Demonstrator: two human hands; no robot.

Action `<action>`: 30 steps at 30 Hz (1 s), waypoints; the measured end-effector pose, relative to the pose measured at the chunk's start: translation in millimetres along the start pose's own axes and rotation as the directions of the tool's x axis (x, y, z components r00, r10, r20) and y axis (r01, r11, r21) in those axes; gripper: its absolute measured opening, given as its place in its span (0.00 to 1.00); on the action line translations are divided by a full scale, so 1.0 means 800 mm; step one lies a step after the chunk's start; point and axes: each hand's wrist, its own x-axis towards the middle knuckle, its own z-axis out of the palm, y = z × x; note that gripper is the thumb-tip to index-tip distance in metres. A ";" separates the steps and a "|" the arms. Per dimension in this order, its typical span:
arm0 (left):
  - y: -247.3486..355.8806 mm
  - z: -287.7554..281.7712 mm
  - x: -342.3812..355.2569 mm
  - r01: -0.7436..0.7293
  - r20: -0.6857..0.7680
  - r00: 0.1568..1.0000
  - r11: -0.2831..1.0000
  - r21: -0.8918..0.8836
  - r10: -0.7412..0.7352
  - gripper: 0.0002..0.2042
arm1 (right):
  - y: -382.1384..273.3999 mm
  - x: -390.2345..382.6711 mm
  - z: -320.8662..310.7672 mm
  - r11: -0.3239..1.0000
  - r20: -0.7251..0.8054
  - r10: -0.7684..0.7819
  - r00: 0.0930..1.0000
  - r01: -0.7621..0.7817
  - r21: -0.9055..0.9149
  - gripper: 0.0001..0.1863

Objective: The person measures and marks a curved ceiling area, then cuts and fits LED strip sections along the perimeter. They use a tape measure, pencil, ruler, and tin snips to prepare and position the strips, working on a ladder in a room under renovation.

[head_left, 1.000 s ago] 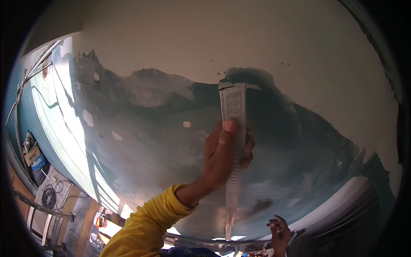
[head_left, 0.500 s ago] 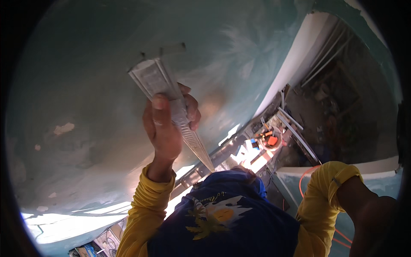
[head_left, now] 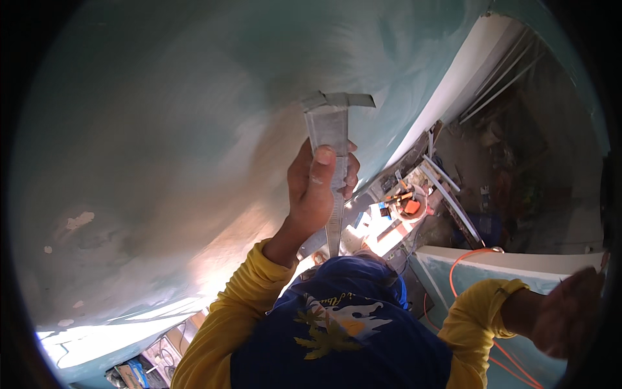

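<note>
The left hand [head_left: 316,186] holds the long metal strip [head_left: 328,128], its thumb on the face and its fingers around the right edge. Above this grip is the bent tab [head_left: 356,100]; below it, the ribbed part goes down toward the blue shirt [head_left: 343,324]. Whether the strip touches the green wall [head_left: 175,123] behind, I cannot tell. The right hand [head_left: 569,314], well apart to the right of the grip, is blurred; its state I cannot tell. I think it is better to hold the thumb flat, without squeezing the thin edges, and to watch the lower end.
</note>
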 end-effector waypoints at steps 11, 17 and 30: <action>-0.027 0.046 0.010 0.020 -0.074 0.997 0.980 0.199 -0.005 0.24 | 0.044 0.006 0.320 0.784 -0.362 0.508 0.782 -0.246 0.570 0.10; -0.012 0.056 0.009 -0.031 -0.093 0.994 0.962 0.270 0.058 0.21 | 0.052 0.017 0.362 0.764 -0.390 0.552 0.737 -0.260 0.590 0.10; 0.126 0.029 -0.014 -0.142 -0.296 0.942 0.988 0.066 0.155 0.28 | 0.050 0.019 0.383 0.750 -0.331 0.566 0.755 -0.306 0.586 0.25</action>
